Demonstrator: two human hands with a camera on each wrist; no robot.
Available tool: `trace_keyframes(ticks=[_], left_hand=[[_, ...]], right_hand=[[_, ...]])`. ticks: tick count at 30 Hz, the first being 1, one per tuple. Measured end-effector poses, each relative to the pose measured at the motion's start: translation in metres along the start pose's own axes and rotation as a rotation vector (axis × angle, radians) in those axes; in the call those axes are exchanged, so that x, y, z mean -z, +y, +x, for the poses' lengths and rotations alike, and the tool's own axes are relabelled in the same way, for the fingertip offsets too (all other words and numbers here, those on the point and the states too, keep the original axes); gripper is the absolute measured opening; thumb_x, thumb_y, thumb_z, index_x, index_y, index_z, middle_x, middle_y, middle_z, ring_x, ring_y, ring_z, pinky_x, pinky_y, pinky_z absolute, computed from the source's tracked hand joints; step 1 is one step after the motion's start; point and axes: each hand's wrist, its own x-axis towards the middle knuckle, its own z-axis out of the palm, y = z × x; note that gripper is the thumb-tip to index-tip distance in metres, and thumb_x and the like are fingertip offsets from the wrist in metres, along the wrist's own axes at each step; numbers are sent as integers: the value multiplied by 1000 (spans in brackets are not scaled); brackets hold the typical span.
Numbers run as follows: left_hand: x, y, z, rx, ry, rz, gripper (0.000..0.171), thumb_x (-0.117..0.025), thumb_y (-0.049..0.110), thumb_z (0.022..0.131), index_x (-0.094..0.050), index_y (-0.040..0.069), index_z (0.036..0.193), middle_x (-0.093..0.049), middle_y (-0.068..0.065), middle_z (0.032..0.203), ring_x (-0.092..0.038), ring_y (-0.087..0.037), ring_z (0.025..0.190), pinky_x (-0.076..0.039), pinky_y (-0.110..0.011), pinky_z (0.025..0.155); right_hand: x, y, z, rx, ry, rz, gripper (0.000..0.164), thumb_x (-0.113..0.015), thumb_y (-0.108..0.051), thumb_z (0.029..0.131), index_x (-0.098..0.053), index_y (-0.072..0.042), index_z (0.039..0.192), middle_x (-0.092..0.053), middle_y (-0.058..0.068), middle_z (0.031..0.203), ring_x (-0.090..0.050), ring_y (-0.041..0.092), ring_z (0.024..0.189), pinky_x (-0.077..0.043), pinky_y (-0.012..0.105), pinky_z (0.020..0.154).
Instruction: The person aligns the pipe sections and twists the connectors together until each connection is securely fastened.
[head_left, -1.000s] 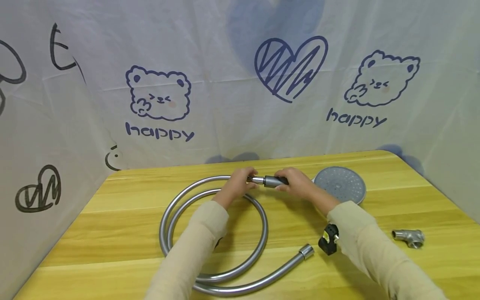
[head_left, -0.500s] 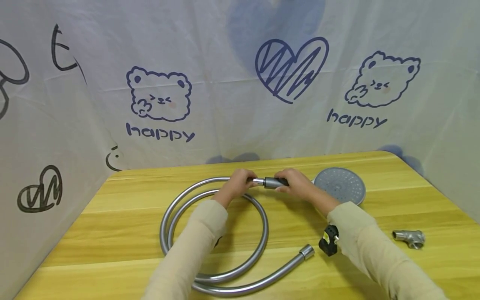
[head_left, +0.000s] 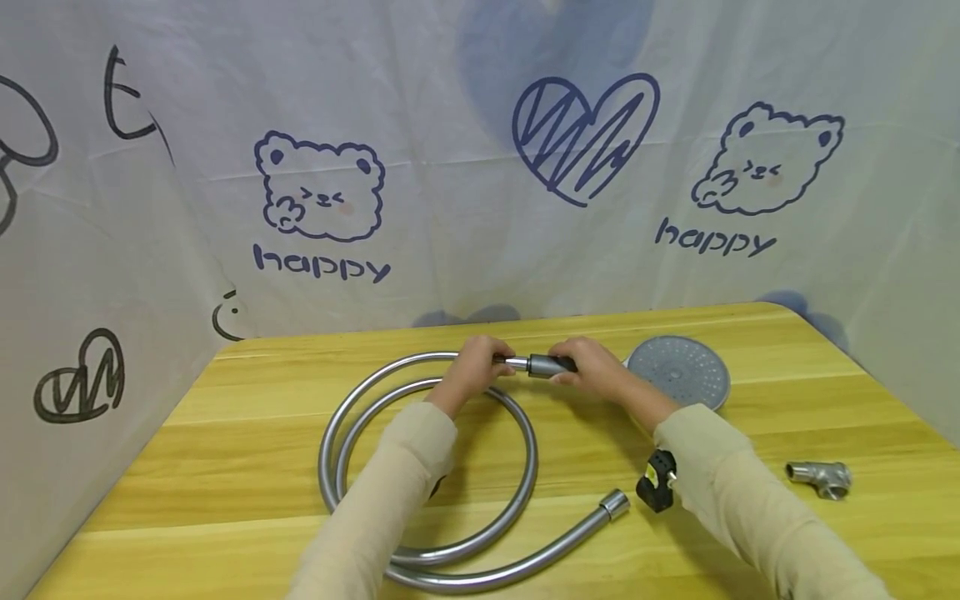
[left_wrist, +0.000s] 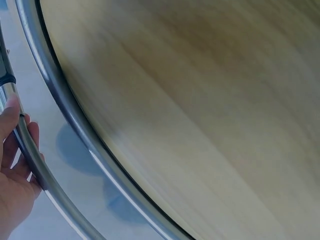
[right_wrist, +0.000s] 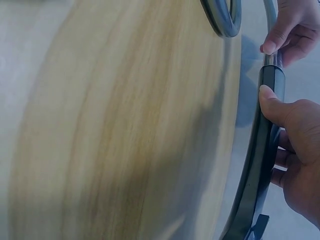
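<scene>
While the handle [head_left: 543, 365] of the shower head [head_left: 678, 371] and the metal collar [head_left: 516, 363] of the hose [head_left: 532, 458] meet end to end near the table's far edge, the step in hand appears to be working their joint; whether it is being tightened or loosened, I cannot tell. The left hand [head_left: 477, 362] pinches the collar between thumb and fingers. The right hand [head_left: 596, 367] grips the handle close to the joint, thumb along one side and fingers curled behind. As I judge it, the next move calls for a steady right grip, both parts in line, and a turn of the collar. Around the left forearm the hose lies coiled, its free end nut [head_left: 615, 503] pointing right. Farther out, a metal tee fitting [head_left: 831, 478] lies on the wood-grain table [head_left: 225, 467], right of the right sleeve.
</scene>
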Motion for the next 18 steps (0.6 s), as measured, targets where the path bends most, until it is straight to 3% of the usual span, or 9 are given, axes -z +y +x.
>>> trace_keyframes(ticks=[8,18], left_hand=[[-1,5,-1,32,35,9,18,-73,3,75,-69,-2,93,-70,-14,94,-65,-23,84,-52,-27,71],[-1,4,1,6,21,27,25,-72,1,77,-61,-2,100,-67,-16,96,-62,-26,89,-50,-35,81]], right_hand=[[-2,-1,0,-31,-11,3,31,-71,-16,82,-65,2,106,-67,16,98,-60,25,86,-48,40,75],[-1,-2,0,-35,2,11,30,-71,-14,81,-65,2,106,-67,16,98,-60,26,86,-48,41,75]])
